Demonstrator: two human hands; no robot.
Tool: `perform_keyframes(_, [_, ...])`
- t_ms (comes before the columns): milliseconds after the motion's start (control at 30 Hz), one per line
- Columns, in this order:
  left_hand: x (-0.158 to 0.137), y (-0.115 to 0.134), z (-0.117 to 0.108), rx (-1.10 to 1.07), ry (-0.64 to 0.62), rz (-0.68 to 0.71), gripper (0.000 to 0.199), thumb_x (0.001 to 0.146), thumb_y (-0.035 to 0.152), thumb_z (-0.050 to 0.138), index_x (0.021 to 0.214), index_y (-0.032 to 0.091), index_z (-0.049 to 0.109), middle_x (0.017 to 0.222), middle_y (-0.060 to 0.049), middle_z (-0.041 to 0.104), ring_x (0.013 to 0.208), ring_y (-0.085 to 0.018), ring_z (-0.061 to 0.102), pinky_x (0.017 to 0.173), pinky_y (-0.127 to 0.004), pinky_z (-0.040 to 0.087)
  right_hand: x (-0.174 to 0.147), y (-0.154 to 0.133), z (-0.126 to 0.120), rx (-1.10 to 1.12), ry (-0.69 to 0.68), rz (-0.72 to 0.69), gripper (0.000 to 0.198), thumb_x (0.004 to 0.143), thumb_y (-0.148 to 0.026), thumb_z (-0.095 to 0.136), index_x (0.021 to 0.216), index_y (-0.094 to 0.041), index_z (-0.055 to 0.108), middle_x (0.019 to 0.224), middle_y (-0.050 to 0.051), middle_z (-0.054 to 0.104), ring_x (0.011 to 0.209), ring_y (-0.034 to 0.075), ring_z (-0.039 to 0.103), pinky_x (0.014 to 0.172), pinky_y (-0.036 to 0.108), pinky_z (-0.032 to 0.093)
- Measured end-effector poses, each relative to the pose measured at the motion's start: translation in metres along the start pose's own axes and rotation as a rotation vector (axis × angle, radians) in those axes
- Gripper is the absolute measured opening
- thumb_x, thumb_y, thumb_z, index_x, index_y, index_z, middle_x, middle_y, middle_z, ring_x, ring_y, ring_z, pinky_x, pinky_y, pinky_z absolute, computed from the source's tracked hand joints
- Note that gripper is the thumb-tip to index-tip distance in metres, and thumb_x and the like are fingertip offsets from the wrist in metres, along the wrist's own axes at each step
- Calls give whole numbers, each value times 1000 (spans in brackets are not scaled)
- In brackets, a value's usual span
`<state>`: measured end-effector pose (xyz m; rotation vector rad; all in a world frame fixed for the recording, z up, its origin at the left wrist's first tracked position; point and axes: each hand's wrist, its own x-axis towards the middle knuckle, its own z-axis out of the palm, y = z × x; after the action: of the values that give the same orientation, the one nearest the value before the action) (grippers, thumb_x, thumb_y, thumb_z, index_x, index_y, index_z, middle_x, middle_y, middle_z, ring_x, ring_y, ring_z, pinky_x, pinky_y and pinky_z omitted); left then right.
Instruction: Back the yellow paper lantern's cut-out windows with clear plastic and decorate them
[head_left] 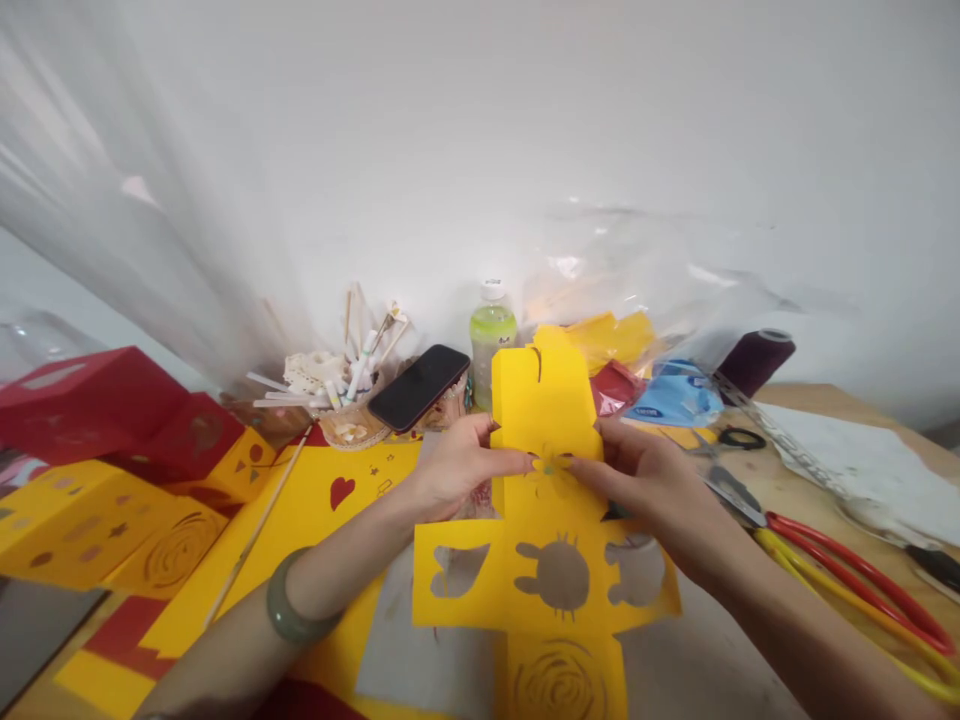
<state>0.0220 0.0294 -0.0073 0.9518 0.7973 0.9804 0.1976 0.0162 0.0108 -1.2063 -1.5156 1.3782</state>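
The lower end of the yellow cross-shaped paper with cut-out figures [540, 515] is cut off by the bottom edge. Behind it, some fingers of the left hand [457, 460] and the right hand [637, 465] are hidden, and the clear bottle of green liquid [492, 330] is partly covered. The red folded paper box [82, 395] is cropped at the left edge. Translucent plastic sheeting [187, 200] is blurred; the lettering on the blue plastic packet [675, 395] cannot be read.

The yellow cross-shaped sheet [551, 517] is matt paper. The black rectangular phone [420, 387] looks glossy, the light-brown tabletop [795, 490] wooden.
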Motion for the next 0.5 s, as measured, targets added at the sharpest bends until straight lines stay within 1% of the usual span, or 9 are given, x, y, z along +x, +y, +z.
perform_keyframes(100, [2,-5,-1,-13,8,-41,33,49,15,80,80,10,68,71,-4,70,68,-16,64,69,-27,49,2,7,-2,59,-18,52,29,71,-32,67,97,-19,64,83,3,73,74,21,69,55,27,52])
perform_keyframes(200, [3,-8,-3,-40,-1,-99,34,50,15,81,80,10,68,71,-6,70,66,-16,64,67,-26,50,2,15,-4,140,-50,98,33,71,-35,68,99,-19,63,89,5,73,81,24,69,62,30,55])
perform_keyframes(333, [5,-12,-5,-97,-49,-163,36,51,17,82,83,8,67,75,-8,70,64,-17,65,68,-28,51,1,22,-4,149,-55,122,33,74,-37,66,102,-18,63,90,6,73,77,22,69,62,31,55])
perform_keyframes(500, [8,-16,-6,-142,-57,-183,38,50,15,82,83,9,65,73,-7,69,60,-16,64,63,-27,52,1,24,-4,184,-48,112,31,72,-30,67,102,-19,64,87,4,73,74,20,69,61,28,54])
